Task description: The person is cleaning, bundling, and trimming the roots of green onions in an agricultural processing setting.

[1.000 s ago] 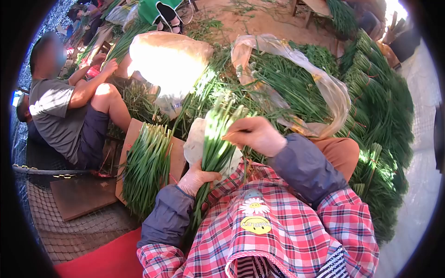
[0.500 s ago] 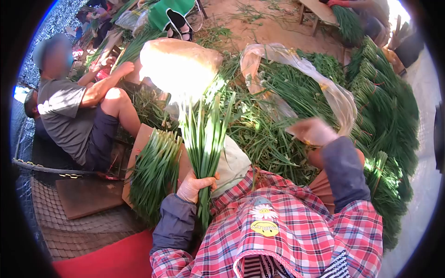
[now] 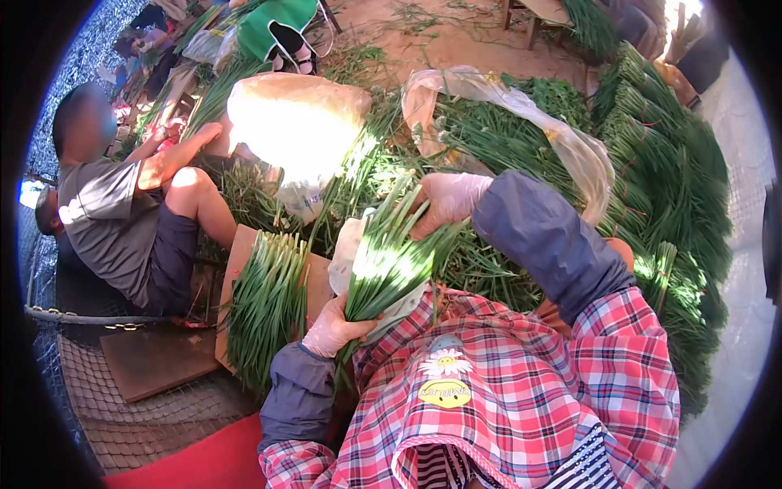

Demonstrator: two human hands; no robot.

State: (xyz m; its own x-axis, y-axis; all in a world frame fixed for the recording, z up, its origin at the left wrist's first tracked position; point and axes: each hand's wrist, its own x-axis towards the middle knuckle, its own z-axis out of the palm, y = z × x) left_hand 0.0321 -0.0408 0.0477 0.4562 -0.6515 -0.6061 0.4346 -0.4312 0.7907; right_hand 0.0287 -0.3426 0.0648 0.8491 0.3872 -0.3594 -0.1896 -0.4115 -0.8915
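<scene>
In the head view, the left hand (image 3: 336, 328) grips the bunch of green stalks (image 3: 393, 265) low down and the right hand (image 3: 448, 200) clasps it higher up. More stalks (image 3: 267, 318) cover much of a board (image 3: 319, 281) alongside (a person (image 3: 110, 216) sits beyond), with crumpled plastic (image 3: 588, 156) ahead

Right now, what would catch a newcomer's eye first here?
Probably the glaring, sunlit plastic sack, above and left of centre. Next, the bunch of green stalks at centre, gripped by the left hand, with the right hand at its upper end. Then the green heap along the right.
</scene>
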